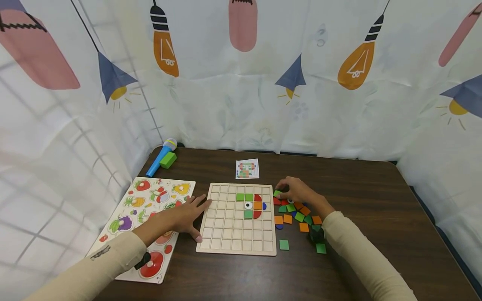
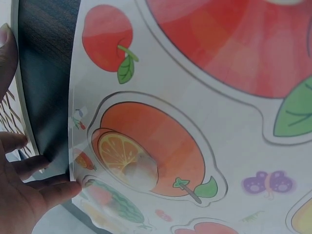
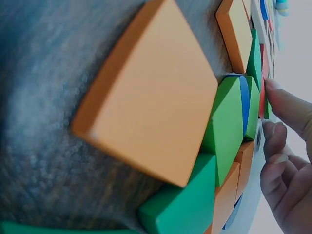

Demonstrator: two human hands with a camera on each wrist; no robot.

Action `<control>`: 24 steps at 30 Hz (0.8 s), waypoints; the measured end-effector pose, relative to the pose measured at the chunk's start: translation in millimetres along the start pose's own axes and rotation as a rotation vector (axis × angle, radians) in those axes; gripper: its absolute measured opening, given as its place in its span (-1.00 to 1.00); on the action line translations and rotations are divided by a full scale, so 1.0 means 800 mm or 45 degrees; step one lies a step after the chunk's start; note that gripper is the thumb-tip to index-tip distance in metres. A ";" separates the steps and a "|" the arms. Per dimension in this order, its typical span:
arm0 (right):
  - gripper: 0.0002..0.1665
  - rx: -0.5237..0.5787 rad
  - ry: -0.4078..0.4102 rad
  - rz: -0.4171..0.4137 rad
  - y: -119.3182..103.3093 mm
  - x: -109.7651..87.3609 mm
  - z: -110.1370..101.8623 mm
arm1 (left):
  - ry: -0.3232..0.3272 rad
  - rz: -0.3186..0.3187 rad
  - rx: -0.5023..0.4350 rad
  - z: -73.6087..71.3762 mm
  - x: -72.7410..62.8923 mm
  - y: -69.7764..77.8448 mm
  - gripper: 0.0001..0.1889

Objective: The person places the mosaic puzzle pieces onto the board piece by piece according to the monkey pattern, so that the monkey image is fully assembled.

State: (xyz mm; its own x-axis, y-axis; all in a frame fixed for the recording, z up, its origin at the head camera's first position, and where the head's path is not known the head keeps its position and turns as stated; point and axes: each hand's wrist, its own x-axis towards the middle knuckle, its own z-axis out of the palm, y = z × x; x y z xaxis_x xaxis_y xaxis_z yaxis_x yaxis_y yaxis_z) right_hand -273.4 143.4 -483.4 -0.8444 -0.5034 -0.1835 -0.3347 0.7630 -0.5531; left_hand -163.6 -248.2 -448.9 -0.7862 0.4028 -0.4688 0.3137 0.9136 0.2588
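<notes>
A pale wooden grid board (image 1: 226,225) lies mid-table, with several green, red and orange pieces, a blue half-round and an eye tile (image 1: 248,205) set in its upper right part. Along the board's left edge, my left hand (image 1: 184,216) rests with its fingers spread and the thumb at the lower left side. My right hand (image 1: 300,191) is at the board's upper right corner, pinching a green tile (image 1: 277,193) between thumb and fingers. Loose orange tiles (image 3: 156,92), green tiles (image 3: 225,126) and red pieces (image 1: 276,201) lie jumbled beneath and beside that hand.
A fruit-picture puzzle board (image 1: 124,251) lies at the left, under my left forearm. Behind it are a blue toy microphone (image 1: 160,159) and a green block (image 1: 167,160). A small pattern card (image 1: 247,169) lies beyond the grid board. Printed curtains surround the brown table (image 1: 361,188).
</notes>
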 end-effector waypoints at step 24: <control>-0.71 0.078 0.037 -0.136 -0.012 0.007 0.000 | 0.005 0.003 0.009 0.000 -0.001 0.001 0.28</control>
State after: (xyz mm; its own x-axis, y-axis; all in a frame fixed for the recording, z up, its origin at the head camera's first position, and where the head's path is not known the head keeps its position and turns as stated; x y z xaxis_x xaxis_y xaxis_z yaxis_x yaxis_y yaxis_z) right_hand -274.6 133.3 -479.4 -0.8174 -0.5676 -0.0981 -0.3977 0.6792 -0.6169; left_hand -162.7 -248.0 -448.5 -0.7875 0.4047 -0.4647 0.3195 0.9130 0.2537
